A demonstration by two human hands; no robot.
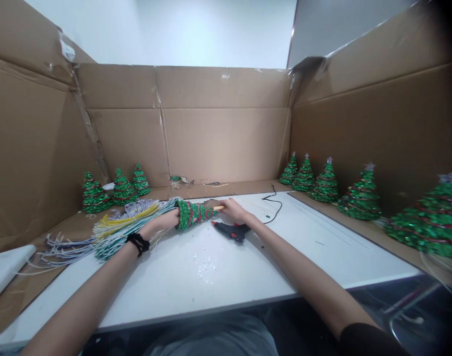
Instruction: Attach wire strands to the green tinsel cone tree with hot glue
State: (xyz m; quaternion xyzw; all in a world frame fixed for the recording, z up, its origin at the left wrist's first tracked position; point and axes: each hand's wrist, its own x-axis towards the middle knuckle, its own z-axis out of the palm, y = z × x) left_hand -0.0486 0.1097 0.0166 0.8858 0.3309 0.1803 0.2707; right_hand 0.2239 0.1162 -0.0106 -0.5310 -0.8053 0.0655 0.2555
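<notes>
A small green tinsel Christmas tree (194, 214) with red garland lies on its side above the white table, its tip pointing right. My left hand (171, 218) holds it at the wide base, the fingers partly hidden by the tree. My right hand (233, 209) is closed on a thin wooden stick (219, 207), whose end meets the tip of the tree. Just below my right hand, a black glue gun (231, 231) with a red nozzle rests on the table. Bundles of white, yellow and green wires (133, 225) lie beside my left forearm.
Several finished-looking trees with stars (361, 193) line the right side. Trees without visible stars (125, 188) stand at back left. Cardboard walls (226, 143) enclose the white table (248, 282). Glitter (207, 269) is scattered in front, and a black cord (279, 202) runs toward the back.
</notes>
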